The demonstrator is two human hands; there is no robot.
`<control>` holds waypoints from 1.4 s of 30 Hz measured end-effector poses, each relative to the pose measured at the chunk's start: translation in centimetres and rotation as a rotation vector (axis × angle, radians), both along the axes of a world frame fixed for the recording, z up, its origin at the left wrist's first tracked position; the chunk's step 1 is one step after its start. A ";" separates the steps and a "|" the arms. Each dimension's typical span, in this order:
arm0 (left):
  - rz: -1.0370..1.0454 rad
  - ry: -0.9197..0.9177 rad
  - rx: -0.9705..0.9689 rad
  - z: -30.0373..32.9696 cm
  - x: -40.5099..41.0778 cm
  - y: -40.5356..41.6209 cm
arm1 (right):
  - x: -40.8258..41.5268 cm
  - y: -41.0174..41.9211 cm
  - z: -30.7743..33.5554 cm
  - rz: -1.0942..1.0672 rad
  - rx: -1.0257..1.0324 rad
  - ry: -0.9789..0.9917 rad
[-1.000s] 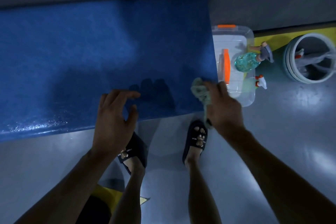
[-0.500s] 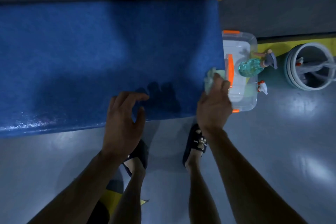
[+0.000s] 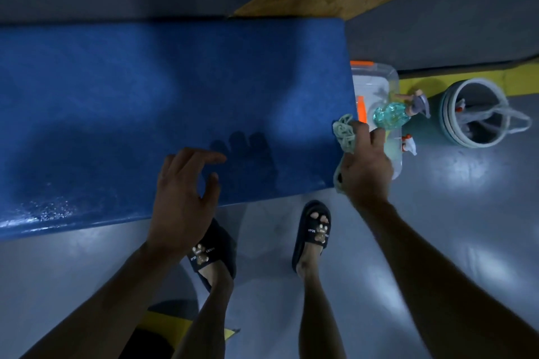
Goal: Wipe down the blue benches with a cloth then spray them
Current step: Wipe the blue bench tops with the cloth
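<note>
A blue bench (image 3: 145, 114) spans the left and middle of the head view, with wet glints along its near left edge. My right hand (image 3: 366, 167) grips a pale green cloth (image 3: 344, 132) at the bench's right end, near its near corner. My left hand (image 3: 182, 201) hovers over the bench's near edge, fingers loosely curled and holding nothing. A teal spray bottle (image 3: 390, 114) with a grey trigger lies on the plastic box just right of the bench.
A clear plastic box (image 3: 379, 76) with orange clips sits on the floor against the bench's right end. A second small spray nozzle (image 3: 408, 144) shows beside it. A grey bucket (image 3: 469, 109) with a handle stands further right. My sandalled feet stand on the grey floor below the bench.
My right hand has carried the cloth from the bench's near right corner rightward and farther along its right end. My left hand stays hovering over the near edge.
</note>
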State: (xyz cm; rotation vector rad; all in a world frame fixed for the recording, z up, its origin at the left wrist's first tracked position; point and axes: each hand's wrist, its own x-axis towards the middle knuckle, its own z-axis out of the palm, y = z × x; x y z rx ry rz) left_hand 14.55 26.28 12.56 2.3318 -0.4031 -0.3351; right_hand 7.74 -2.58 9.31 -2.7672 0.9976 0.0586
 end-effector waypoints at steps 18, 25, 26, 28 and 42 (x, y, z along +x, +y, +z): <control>-0.103 0.009 0.111 -1.0 2.2 2.0 | -0.3 0.2 0.3 -0.054 0.027 -0.045; -0.113 -0.004 0.170 -1.6 2.4 1.0 | 4.1 13.5 -1.9 0.275 0.100 -0.152; -0.119 -0.012 0.174 -1.7 2.6 0.8 | 4.2 13.2 -1.5 0.409 0.105 -0.126; -0.147 -0.031 0.223 -1.9 3.2 0.5 | 4.2 9.5 -0.7 0.588 0.089 -0.073; -0.218 -0.023 0.346 -3.0 3.7 -1.9 | 8.1 9.6 -1.0 0.237 0.170 -0.077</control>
